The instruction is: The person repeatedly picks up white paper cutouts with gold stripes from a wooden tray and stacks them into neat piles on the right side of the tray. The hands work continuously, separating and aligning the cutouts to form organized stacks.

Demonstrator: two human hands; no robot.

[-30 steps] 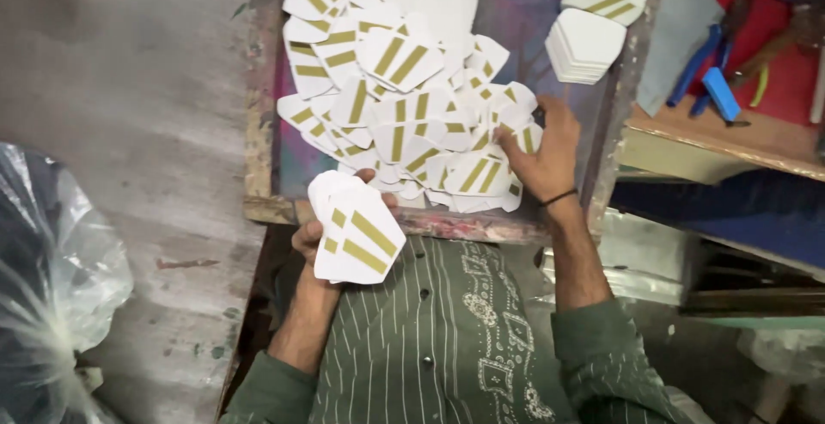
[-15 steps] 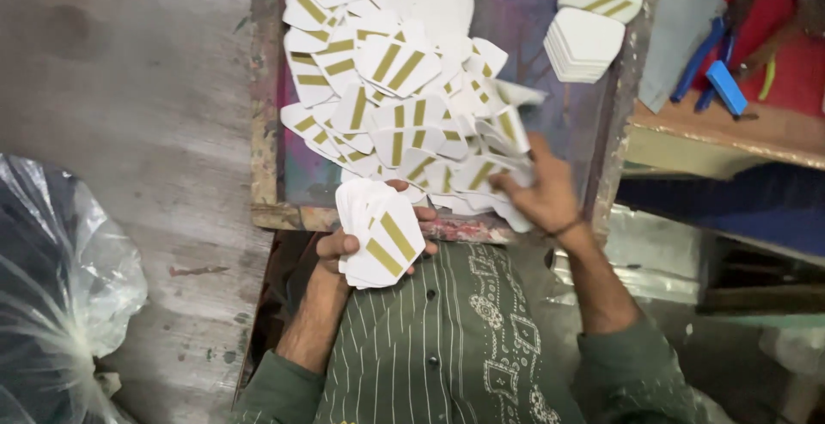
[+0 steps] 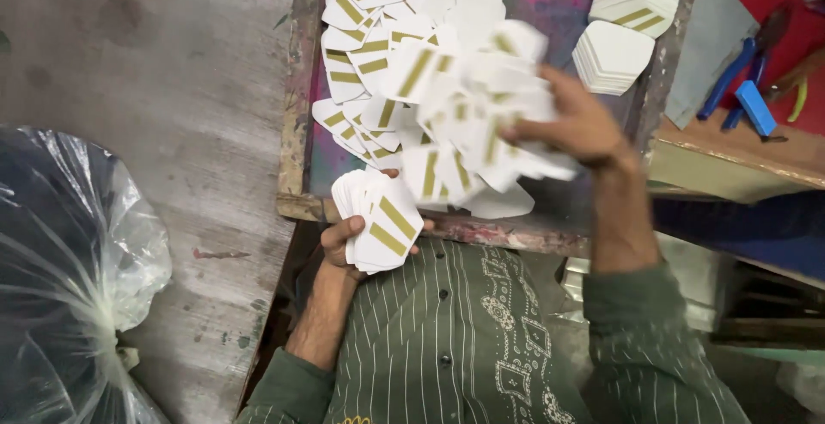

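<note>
A knotted clear plastic bag sits far left on the grey table. My left hand has its fingers wrapped around a stack of white tags with gold stripes, held at the near edge of the wooden frame. Further right, my right hand pinches blurred loose tags above the heap in the frame, with two neat tag stacks at the frame's far right corner.

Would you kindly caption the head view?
Left hand holds a card stack; right hand gathers loose cards.
</note>
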